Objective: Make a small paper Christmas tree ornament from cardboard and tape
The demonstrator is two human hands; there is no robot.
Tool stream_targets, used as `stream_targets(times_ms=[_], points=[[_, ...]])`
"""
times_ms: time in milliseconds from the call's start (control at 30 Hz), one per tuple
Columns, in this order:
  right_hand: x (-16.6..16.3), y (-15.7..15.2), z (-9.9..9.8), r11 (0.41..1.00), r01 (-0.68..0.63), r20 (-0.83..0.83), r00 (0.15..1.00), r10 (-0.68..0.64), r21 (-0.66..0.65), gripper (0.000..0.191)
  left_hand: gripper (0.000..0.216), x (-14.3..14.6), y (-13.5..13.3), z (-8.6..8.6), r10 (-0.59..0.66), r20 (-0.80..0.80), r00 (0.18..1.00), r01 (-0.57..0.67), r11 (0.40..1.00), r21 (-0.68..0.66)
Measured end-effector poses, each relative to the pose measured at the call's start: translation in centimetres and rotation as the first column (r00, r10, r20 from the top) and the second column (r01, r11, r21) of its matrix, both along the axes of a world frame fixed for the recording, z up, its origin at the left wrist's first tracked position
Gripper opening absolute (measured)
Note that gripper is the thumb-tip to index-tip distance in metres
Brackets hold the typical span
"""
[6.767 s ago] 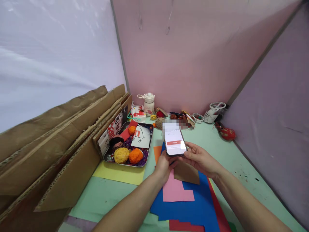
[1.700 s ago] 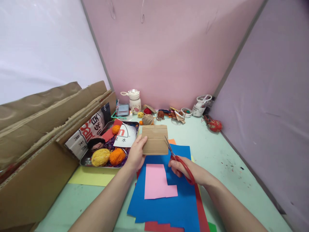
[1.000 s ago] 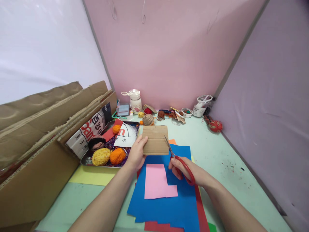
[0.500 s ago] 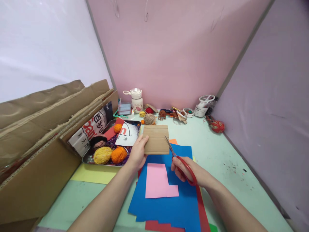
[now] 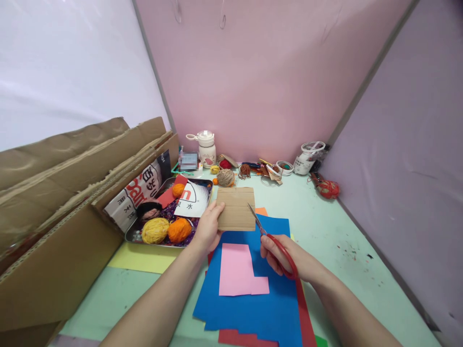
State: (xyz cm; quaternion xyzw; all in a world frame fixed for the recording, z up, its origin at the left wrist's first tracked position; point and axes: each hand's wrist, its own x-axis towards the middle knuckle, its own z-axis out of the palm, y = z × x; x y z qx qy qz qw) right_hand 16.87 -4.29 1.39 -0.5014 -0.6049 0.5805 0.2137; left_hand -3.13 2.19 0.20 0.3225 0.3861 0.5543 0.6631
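The pink wall (image 5: 253, 86) rises well beyond the two hands, and the pale green table (image 5: 321, 221) spreads out beneath them. Off to the left of the grip, well apart from it, big cardboard sheets (image 5: 72, 231) stand on edge in a row. Right below both hands a blue sheet (image 5: 267, 311) lies flat, some red showing from under its edges. Just left of the left hand (image 5: 209, 227) there's a metal tray (image 5: 159, 245) of yarn and small purple bits, set partly over a yellow sheet (image 5: 144, 258). On the near side of the grip, a pink paper (image 5: 236, 270) with a stepped outline rests on the blue.

That left hand pinches a piece of cardboard (image 5: 235, 209) by its left edge, thumb on top, holding it over the far end of the blue. The right hand (image 5: 302, 258) is closed round the red handles of the scissors (image 5: 262, 229), blades pointing away and leftward, tips over the cardboard's right part; whether they touch it, I can't tell from here.

Beyond the grip, near the wall, stands a white bottle (image 5: 207, 152). In the tray, left of the left hand, a yellow yarn ball (image 5: 155, 230) sits beside an orange yarn ball (image 5: 180, 230); a smaller beige yarn ball (image 5: 226, 178) rests just past the cardboard.
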Motion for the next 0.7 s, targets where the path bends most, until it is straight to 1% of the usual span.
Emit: stream_targets(times_ms=[267,467,700], points=[[0.06,0.11,0.41,1.000,0.016,0.062,0.998,-0.014,-0.022,0.052,0.027,0.02,0.04,-0.09,0.005,-0.012,1.000,-0.006,1.000,-0.026],[0.38,0.23,0.28,1.000,-0.003,0.082,0.997,0.004,-0.014,0.053,0.027,0.08,0.03,-0.11,-0.003,-0.018,1.000,0.002,1.000,-0.029],[0.19,0.24,0.22,0.999,0.019,0.105,0.994,-0.015,-0.036,0.054,0.032,0.00,0.08,-0.30,-0.052,-0.042,0.998,0.052,0.999,-0.011]])
